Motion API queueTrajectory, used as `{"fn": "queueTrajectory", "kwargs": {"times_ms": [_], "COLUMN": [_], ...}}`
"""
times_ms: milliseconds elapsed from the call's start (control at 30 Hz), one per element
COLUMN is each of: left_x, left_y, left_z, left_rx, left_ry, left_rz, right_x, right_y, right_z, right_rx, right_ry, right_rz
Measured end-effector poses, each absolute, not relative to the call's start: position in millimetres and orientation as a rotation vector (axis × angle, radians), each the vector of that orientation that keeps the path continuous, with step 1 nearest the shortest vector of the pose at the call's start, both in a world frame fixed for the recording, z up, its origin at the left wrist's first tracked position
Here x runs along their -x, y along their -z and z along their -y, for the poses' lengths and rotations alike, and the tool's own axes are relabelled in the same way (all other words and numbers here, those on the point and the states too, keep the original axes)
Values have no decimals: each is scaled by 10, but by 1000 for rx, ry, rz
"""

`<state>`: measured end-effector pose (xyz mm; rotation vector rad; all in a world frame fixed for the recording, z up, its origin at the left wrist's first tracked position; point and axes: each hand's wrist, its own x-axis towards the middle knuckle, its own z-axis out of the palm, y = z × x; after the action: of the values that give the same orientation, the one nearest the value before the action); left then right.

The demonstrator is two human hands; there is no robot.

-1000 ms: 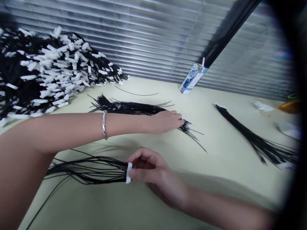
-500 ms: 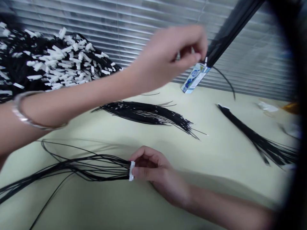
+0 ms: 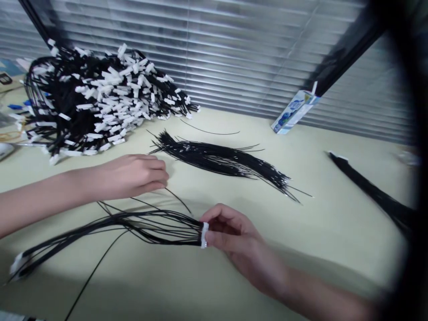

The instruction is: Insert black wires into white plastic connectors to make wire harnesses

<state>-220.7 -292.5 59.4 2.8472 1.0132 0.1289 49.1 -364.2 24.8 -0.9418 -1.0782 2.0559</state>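
Observation:
My right hand (image 3: 236, 234) pinches a white connector (image 3: 204, 235) between thumb and fingers, low in the middle of the view. A row of black wires runs left from this connector to another white connector (image 3: 16, 264) at the lower left. Above these wires my left hand (image 3: 142, 174) is closed on a single black wire (image 3: 179, 199). The loose end of that wire points down towards the white connector, and a small gap seems to lie between them. Beyond both hands, a bundle of loose black wires (image 3: 217, 156) lies on the table.
At the back left rises a big heap of black wire harnesses (image 3: 110, 93) with white connectors. A blue and white drink carton (image 3: 294, 112) with a straw stands tilted-looking by the window blinds (image 3: 234, 58). Another harness (image 3: 368, 189) lies at the right on the pale table (image 3: 160, 285).
My left hand has come down from high near the carton to just above the harness, bringing the wire along. My right hand keeps its pinch on the connector. The view has shifted left.

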Motion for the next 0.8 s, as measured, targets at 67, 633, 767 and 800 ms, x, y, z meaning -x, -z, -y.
{"fn": "queueTrajectory", "kwargs": {"times_ms": [67,633,767,800], "left_x": [2058,1667,1594,1587], "left_y": [-630,-932,-1072,-1067], "left_z": [2940,2964,3251,3339], "left_rx": [-2863,-2555,-2497,-2523], "left_ry": [-50,-502,-694,-610], "left_rz": [-942,-958,-903,-890], "right_x": [-487,-503,-502,-499], "right_y": [-233,-228,-212,-209], "right_z": [3644,3662,3669,3668], "right_rx": [940,940,918,909], "right_ry": [-2049,-2079,-2087,-2087], "right_rz": [1085,1000,972,963]}}
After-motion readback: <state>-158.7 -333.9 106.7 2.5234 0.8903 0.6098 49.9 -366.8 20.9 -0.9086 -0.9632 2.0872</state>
